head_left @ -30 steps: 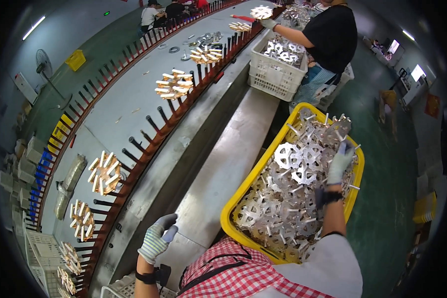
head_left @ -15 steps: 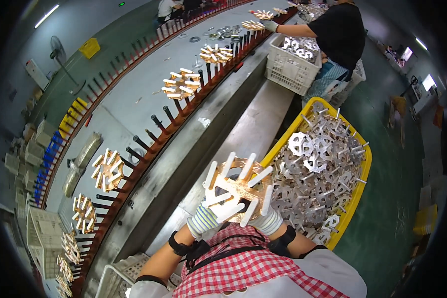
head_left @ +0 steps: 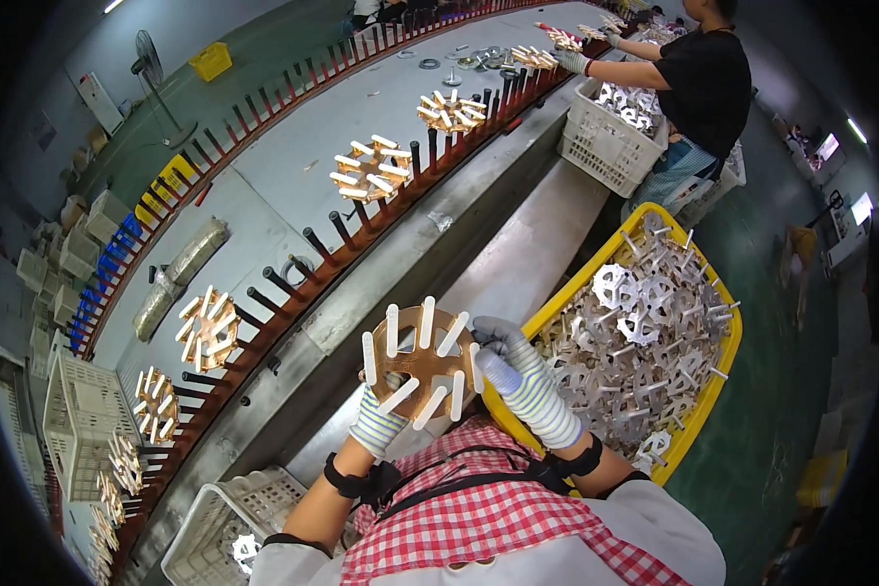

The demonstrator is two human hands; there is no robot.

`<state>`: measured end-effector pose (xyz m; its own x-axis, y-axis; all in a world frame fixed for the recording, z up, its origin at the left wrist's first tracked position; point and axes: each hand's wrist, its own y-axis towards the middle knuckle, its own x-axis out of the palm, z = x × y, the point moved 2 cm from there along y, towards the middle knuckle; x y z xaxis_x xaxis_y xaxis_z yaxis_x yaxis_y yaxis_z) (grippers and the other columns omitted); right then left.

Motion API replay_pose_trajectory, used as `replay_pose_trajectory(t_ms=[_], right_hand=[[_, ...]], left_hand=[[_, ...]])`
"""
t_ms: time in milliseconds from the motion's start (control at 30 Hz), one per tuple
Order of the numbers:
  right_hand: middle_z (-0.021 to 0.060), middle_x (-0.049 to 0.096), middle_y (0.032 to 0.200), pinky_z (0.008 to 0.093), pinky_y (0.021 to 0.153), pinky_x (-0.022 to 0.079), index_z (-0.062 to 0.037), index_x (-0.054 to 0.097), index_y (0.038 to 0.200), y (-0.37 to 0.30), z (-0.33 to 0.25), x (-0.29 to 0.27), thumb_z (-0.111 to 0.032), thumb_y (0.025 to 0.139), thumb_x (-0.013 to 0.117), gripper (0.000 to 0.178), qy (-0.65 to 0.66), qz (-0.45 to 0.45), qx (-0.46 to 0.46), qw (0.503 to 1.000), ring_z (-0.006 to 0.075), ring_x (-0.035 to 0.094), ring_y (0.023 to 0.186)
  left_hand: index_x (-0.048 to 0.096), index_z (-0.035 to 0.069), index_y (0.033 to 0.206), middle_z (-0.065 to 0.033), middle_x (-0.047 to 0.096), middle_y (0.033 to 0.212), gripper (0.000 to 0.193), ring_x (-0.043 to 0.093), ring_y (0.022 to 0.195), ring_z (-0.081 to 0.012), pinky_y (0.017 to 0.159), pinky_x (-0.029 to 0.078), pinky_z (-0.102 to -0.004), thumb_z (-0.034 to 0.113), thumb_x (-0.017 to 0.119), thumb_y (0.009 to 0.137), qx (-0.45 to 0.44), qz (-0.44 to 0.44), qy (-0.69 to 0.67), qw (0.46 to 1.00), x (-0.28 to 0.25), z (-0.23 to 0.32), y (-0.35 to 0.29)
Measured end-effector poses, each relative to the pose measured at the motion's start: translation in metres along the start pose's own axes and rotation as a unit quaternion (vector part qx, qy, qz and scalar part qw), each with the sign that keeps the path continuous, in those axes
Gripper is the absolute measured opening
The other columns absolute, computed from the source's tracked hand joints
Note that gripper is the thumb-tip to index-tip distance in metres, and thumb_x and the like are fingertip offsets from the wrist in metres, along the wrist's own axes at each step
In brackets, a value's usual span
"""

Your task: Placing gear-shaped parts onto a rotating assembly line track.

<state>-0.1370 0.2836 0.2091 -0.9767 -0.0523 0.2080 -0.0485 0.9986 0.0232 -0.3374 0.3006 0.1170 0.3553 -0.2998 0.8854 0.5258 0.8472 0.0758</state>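
The left grip point(head_left: 376, 427) clasps the copper-coloured disc point(head_left: 426, 365) from below, at its near-left edge, probably so the white pegs point(head_left: 428, 322) on the upper face are clear of the glove. The right grip point(head_left: 525, 379), fingers loosely bent, is at the disc's right edge, perhaps to steady it; whether it pinches or merely meets the rim, I cannot tell. The yellow tub point(head_left: 578, 278) of metal parts point(head_left: 620, 366) is just right of this grip, presumably for easy reach. The disc hides the left grip's fingertips; left of that grip, the white crate point(head_left: 188, 557) is cut off by the lower edge.
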Motion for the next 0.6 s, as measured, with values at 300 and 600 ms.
replay_pose_trajectory(t_ms=[300, 600], right_hand=[[0.0078, 0.057, 0.101, 0.0229, 0.07, 0.047, 0.0037, 0.045, 0.123, 0.008, 0.012, 0.015, -0.014, 0.088, 0.054, 0.04, -0.003, -0.033, 0.048, 0.998, 0.0076, 0.054, 0.08], [0.0099, 0.054, 0.108, 0.0243, 0.08, 0.044, -0.0028, 0.042, 0.13, -0.014, 0.014, -0.015, -0.02, 0.09, 0.053, 0.045, -0.086, 0.003, -0.005, 0.996, 0.0108, 0.052, 0.082]], left_hand=[[0.024, 0.011, 0.141, -0.0112, 0.036, 0.139, 0.055, 0.043, 0.121, -0.0248, 0.104, 0.038, -0.0404, 0.037, 0.04, 0.095, -0.004, 0.08, 0.52, 0.85, -0.009, 0.006, -0.017], [0.033, 0.01, 0.136, -0.0116, 0.044, 0.132, 0.058, 0.046, 0.119, -0.027, 0.102, 0.038, -0.0432, 0.022, 0.057, 0.085, 0.322, 0.236, 0.189, 0.897, -0.105, 0.096, -0.05]])
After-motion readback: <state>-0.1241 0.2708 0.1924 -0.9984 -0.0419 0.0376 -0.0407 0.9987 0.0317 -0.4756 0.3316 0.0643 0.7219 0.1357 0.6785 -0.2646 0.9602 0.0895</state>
